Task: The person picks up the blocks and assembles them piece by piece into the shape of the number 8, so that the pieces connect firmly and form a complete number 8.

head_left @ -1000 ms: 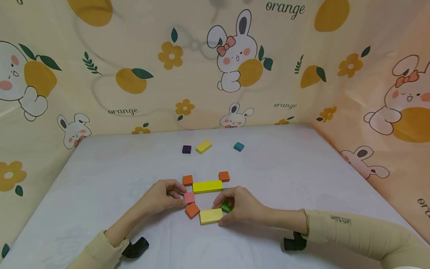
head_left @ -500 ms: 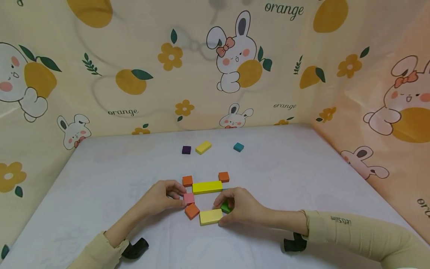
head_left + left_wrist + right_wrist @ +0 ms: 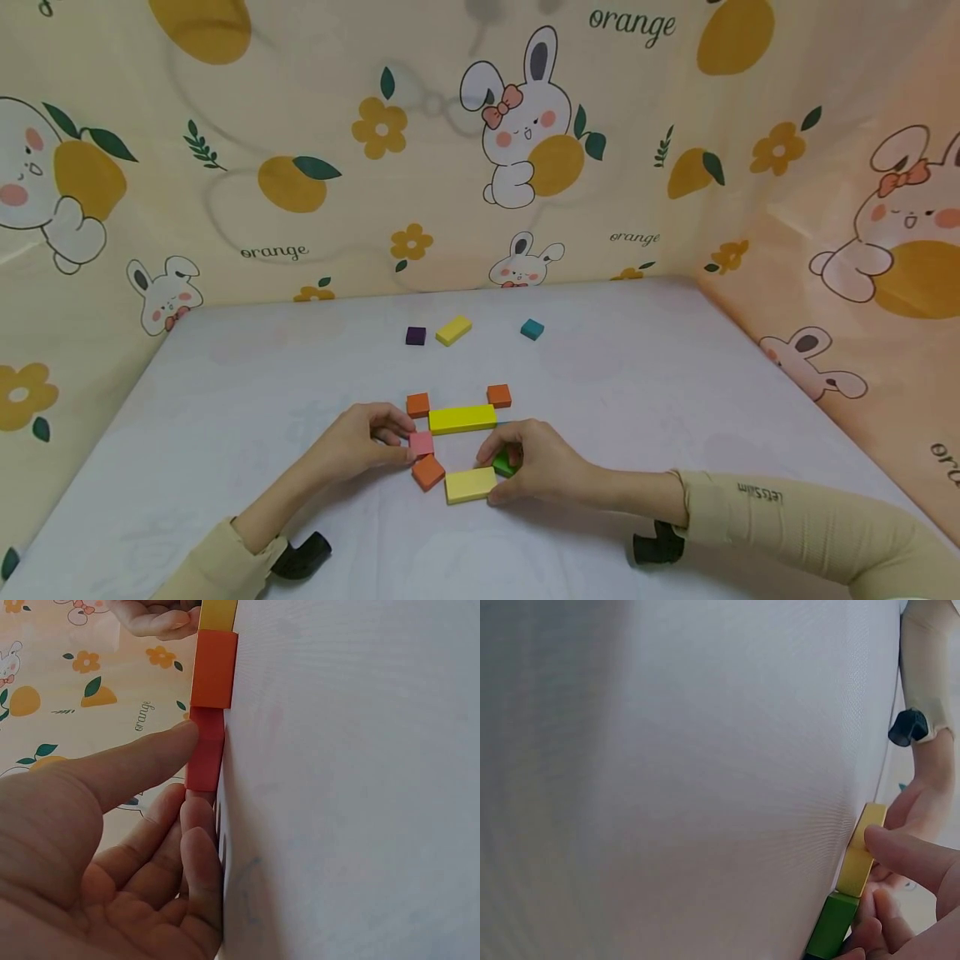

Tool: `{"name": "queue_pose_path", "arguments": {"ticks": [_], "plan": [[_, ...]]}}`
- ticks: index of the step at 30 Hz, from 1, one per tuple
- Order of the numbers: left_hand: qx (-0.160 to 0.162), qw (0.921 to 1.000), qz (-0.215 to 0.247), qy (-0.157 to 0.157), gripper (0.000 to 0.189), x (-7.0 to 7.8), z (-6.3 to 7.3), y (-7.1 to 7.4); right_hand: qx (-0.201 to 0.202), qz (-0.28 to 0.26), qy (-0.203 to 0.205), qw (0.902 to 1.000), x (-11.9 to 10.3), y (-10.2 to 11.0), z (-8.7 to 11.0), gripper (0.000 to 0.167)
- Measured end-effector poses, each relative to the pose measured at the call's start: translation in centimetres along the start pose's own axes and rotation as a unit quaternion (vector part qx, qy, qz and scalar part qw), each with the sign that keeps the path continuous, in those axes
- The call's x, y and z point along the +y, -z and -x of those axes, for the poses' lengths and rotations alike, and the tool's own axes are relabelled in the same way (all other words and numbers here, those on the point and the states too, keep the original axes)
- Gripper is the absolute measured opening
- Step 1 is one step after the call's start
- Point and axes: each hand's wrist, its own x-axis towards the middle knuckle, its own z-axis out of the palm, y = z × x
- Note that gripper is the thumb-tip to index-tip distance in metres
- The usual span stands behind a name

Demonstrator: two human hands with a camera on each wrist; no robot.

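Head view: the pale yellow block (image 3: 470, 486) is lying on the white tabletop (image 3: 315, 367) in front of me, between my 2 hands and nearer the right, its long axis running roughly from left to right. My right hand (image 3: 543, 462) is pinching its right end, the thumb pressing at the near corner and a finger touching the far edge. The green block (image 3: 504, 465) is sitting just beyond that end, partly hidden by my curled fingers. On the other side, my left hand (image 3: 360, 442) is gripping the pink block (image 3: 421, 444) between thumb and fingers, the palm lying to its left. An orange block (image 3: 428, 472) is resting at an angle between these 2, touching the pink block and lying just beside the pale yellow block's left end; whether it is touching that end, I am not able to tell. I am judging that narrow meeting place to be the relation my hands are depending on. Farther from me, the bright yellow block (image 3: 462, 419) is running left to right too, nearly parallel with the pale yellow block.
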Motion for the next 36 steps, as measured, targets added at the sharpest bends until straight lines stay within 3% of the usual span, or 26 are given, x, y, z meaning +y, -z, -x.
{"name": "queue_pose_path", "arguments": {"ticks": [12,21,29,33,36], "plan": [[-0.007,0.9999,0.000,-0.011,0.032,0.0,0.2,0.2,-0.001,-0.002,-0.007,1.0000,-0.2,0.0,0.1,0.034],[-0.007,0.9999,-0.002,-0.008,0.031,0.0,0.1,0.1,0.026,-0.031,-0.021,0.9990,-0.2,0.5,0.0,0.029],[-0.006,1.0000,0.003,-0.005,0.032,0.0,0.0,0.0,0.085,-0.078,-0.019,0.9931,0.0,4.1,-1.9,0.024],[-0.005,1.0000,0.002,-0.004,0.032,-0.1,0.0,0.0,0.124,-0.107,-0.017,0.9864,0.9,6.5,-3.5,0.023],[-0.003,1.0000,0.001,-0.005,0.032,-0.1,0.0,0.0,0.130,-0.109,-0.020,0.9853,1.9,7.9,-4.7,0.025]]}}
